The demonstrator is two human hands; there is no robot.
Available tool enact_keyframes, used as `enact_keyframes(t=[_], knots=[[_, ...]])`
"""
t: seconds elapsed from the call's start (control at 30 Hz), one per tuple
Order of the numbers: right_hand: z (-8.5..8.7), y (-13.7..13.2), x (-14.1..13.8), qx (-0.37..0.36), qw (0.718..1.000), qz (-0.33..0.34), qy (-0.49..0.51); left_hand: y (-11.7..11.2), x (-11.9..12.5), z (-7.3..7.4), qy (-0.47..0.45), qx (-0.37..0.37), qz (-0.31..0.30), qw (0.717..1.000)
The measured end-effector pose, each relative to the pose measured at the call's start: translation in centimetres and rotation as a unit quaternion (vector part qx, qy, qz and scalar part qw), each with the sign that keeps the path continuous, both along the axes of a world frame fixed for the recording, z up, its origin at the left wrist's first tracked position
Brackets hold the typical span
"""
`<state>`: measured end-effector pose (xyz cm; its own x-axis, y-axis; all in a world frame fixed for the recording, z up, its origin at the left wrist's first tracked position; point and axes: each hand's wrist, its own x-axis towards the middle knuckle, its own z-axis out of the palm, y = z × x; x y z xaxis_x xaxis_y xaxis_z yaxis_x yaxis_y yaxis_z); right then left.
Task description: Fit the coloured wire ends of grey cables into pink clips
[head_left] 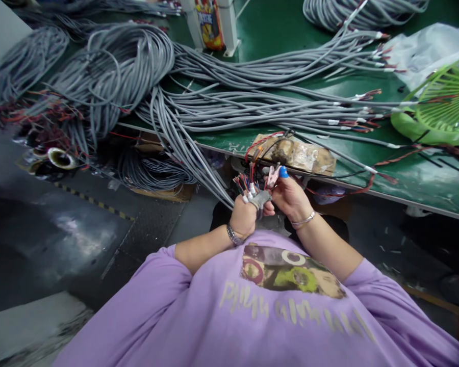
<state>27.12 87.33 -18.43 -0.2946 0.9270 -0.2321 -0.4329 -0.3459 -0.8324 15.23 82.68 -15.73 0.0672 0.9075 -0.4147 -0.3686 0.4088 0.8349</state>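
My left hand (245, 218) is wrapped round a bundle of grey cables (210, 176) just off the table's front edge. Stripped coloured wires (241, 183) and white sleeve ends stick up out of that fist. A grey covering (260, 198) shows on its thumb side. Close beside it, my right hand (292, 198) is pinched near the wire ends. A blue cap (283, 172) covers its thumb tip, and a pale pink piece (273, 176) shows against it. What lies between those fingertips is too small to make out.
Long grey cables (252, 109) lie across the green table (271, 30). Coiled bundles (118, 66) are heaped at the left. A taped brown block (309, 155) with wires sits at the front edge. At the right are a green fan (443, 102) and a plastic bag (424, 48).
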Motion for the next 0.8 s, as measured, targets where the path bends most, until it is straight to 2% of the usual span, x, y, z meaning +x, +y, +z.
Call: enact_keyframes(t=[0.13,0.37,0.57,0.67,0.8], knots=[[0.1,0.0,-0.1,-0.025,0.997,-0.042,0.052,0.0,0.1,-0.4,-0.012,0.000,0.001,1.000],[-0.2,-0.1,-0.3,-0.067,0.989,-0.062,0.119,0.0,0.0,-0.7,-0.017,0.007,-0.003,1.000],[-0.2,-0.1,0.4,-0.108,0.988,-0.051,0.101,-0.7,-0.7,-0.9,-0.014,0.037,0.004,0.999],[0.3,-0.1,0.6,-0.097,0.992,-0.033,0.078,-0.8,-1.0,-0.8,-0.002,0.041,0.016,0.999],[0.7,-0.4,0.3,-0.052,0.994,-0.073,0.056,-0.2,-0.8,-0.4,0.002,0.046,0.041,0.998]])
